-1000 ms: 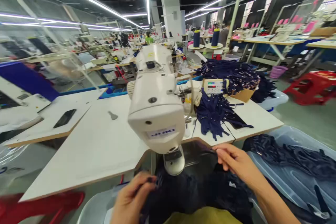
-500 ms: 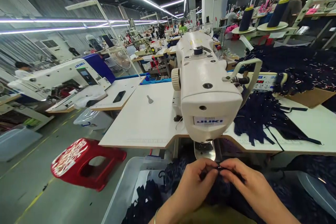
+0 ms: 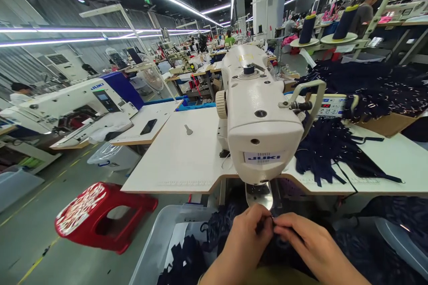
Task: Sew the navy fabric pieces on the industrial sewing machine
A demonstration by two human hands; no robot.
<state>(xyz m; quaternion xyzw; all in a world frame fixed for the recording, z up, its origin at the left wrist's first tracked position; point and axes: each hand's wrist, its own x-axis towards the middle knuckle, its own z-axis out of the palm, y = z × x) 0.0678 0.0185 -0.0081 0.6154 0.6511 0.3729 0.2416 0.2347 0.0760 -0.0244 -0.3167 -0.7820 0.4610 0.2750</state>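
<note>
My left hand (image 3: 247,236) and my right hand (image 3: 309,238) meet just below the front of the sewing machine, fingertips nearly touching. Both pinch a small dark strap piece (image 3: 273,220) with a tiny shiny spot; most of it is hidden by my fingers. Right above them is the white JUKI sewing machine (image 3: 264,138), whose rounded metal plate (image 3: 260,195) juts out close to my left fingers. Beneath my hands lies dark fabric, too dim to make out. A clear plastic bin (image 3: 152,236) with dark navy strips (image 3: 185,256) stands left of my left hand.
On the white table (image 3: 174,160) lies a small flat metal piece (image 3: 188,130). Navy straps with metal rings (image 3: 321,151) are heaped at right, a bigger pile (image 3: 377,84) behind. A red stool (image 3: 110,218) stands on the floor at left. A phone (image 3: 148,127) rests on the neighbouring table.
My fingertips have drawn closer together and moved slightly left and down, covering more of the strap piece. The view has shifted a little.
</note>
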